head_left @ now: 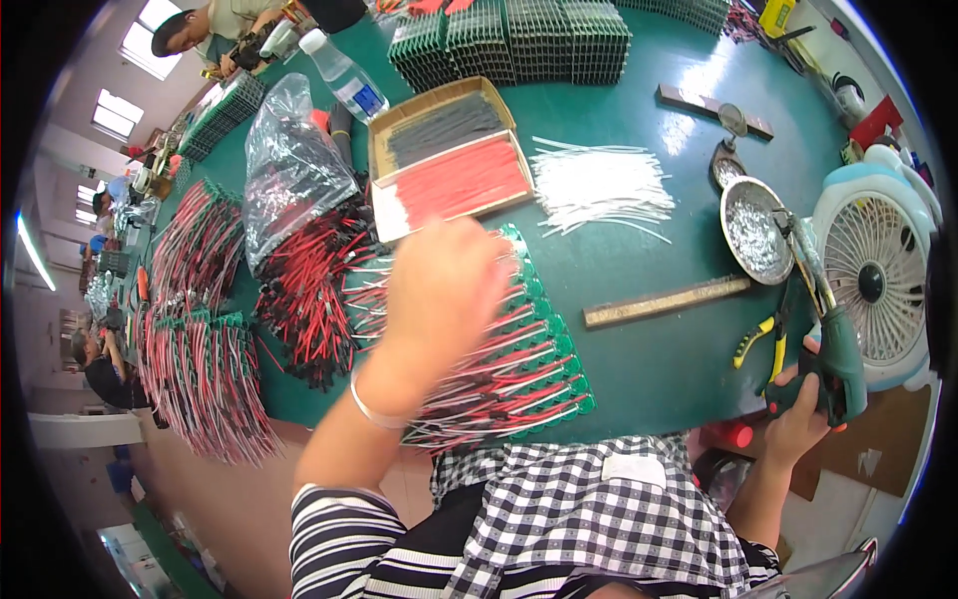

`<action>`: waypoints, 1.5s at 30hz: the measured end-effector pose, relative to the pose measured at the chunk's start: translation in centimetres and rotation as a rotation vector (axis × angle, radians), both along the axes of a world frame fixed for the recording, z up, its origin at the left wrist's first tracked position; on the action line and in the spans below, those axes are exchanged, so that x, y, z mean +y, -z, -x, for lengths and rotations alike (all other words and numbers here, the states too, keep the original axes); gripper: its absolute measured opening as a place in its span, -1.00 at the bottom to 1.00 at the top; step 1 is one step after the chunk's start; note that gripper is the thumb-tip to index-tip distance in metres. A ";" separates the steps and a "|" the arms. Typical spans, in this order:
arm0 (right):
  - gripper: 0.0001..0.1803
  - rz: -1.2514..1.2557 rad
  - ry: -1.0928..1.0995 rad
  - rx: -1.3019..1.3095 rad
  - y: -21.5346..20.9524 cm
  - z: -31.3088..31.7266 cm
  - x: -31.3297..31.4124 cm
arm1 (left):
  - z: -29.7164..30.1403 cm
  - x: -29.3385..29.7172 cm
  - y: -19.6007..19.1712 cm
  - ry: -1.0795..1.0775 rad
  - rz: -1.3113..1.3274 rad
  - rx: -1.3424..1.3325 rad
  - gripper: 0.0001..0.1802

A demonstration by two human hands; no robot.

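My left hand [444, 290] is closed above a panel of small green circuit boards [559, 349], its fingertips hidden behind the hand. Whether it holds anything cannot be made out. Rows of red, white and black wires [489, 394] run leftward from the panel under my forearm. At the table's right edge, my right hand [801, 407] grips a green soldering gun [843, 364]. The gun's metal front end points up beside a round metal dish [736, 262] with silvery, crumpled-looking contents.
Beyond my left hand stands a cardboard box [375, 160] of red and black thin tubes, beside loose white tubes [604, 188]. A wooden strip [667, 301], yellow-handled pliers [755, 342] and a fan [871, 283] are on the right. Wire bundles [309, 309], a plastic bag [294, 170] and a bottle [344, 75] stand left.
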State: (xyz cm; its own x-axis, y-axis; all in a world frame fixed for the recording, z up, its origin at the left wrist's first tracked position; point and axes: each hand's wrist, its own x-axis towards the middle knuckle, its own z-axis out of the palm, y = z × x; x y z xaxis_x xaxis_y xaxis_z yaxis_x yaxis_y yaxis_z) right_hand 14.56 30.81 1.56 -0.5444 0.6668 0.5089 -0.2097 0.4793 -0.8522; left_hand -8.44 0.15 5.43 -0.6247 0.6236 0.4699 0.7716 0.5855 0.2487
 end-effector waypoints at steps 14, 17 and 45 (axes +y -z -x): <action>-0.60 -0.041 -0.056 -0.148 -5.2 6.0 -2.5 | 6.4 -15.1 -2.0 -0.520 0.069 -0.178 -0.89; -0.60 -0.133 -0.134 -0.209 -5.3 5.8 -2.7 | 3.9 -17.8 -1.0 -0.600 0.077 -0.174 -0.89; -0.58 -0.016 -0.248 -0.187 -4.9 4.9 -4.2 | -2.5 -22.4 -1.0 -0.772 -0.410 -0.616 -0.85</action>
State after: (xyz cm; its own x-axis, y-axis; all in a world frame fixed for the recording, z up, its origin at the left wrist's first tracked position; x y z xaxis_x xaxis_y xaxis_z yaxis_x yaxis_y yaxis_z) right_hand 9.67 26.59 6.48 -0.7749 0.4945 0.3938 -0.1623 0.4464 -0.8800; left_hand -5.96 -22.24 6.39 -0.9842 -0.1755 0.0225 -0.0977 0.6450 0.7579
